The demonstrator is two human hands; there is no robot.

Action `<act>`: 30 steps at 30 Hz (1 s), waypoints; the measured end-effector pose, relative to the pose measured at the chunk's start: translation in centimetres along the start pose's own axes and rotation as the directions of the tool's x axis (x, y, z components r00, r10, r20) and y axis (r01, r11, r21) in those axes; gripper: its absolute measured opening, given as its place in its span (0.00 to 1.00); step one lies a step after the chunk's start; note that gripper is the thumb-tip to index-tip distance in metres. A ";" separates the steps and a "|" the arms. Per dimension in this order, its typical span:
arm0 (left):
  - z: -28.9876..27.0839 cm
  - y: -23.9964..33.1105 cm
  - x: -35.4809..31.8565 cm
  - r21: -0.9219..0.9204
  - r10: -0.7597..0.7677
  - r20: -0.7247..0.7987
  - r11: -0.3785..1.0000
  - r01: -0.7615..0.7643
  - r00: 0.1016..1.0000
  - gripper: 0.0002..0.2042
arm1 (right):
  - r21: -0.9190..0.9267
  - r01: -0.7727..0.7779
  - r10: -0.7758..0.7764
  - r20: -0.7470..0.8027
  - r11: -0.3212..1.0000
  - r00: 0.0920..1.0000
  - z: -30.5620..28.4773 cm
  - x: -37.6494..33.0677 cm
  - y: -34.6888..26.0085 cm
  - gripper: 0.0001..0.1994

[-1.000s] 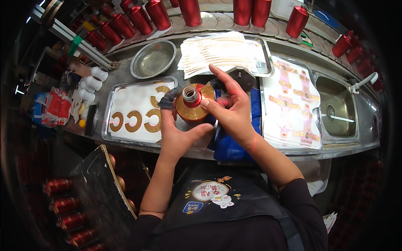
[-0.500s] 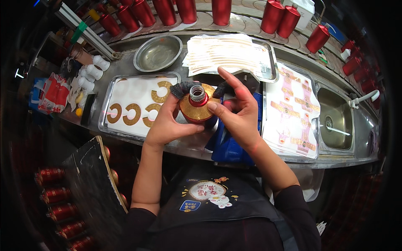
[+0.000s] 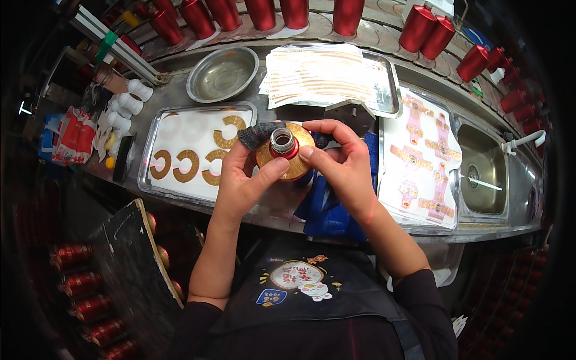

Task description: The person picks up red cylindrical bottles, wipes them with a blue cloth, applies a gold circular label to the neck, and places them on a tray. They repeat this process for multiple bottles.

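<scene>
On the desk (image 3: pixel 171 90), labels (image 3: pixel 178 167) lay in a tray (image 3: pixel 150 144) left of the bottle (image 3: pixel 294 163), with a bowl (image 3: pixel 222 73) behind that tray. Strips (image 3: pixel 318 77) lay behind the bottle, sheets (image 3: pixel 420 157) to its right, the sink (image 3: pixel 480 155) beyond them. More bottles (image 3: pixel 348 17) stood on the conveyor (image 3: pixel 375 39) behind.

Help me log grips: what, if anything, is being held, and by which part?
A red bottle, by its gold shoulder: left hand and right hand both rest thumbs there; any grip lower down is hidden.
</scene>
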State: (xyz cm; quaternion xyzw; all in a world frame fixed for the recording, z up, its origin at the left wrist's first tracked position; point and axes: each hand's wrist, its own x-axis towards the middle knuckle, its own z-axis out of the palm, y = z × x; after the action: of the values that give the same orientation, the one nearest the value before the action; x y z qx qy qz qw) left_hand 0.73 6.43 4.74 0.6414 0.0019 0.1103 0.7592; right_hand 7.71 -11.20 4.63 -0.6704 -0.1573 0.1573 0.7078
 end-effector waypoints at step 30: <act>0.4 0.1 -0.1 0.006 0.006 -0.002 1.000 -0.005 1.000 0.28 | 0.022 0.069 -0.070 0.034 0.997 0.997 -0.6 -0.2 0.6 0.21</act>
State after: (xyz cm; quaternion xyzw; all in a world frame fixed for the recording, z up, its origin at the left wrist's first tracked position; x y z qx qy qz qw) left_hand 0.64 6.03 4.94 0.6436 0.0013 0.1131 0.7570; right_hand 7.80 -11.77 4.02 -0.6542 -0.1909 0.1459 0.7171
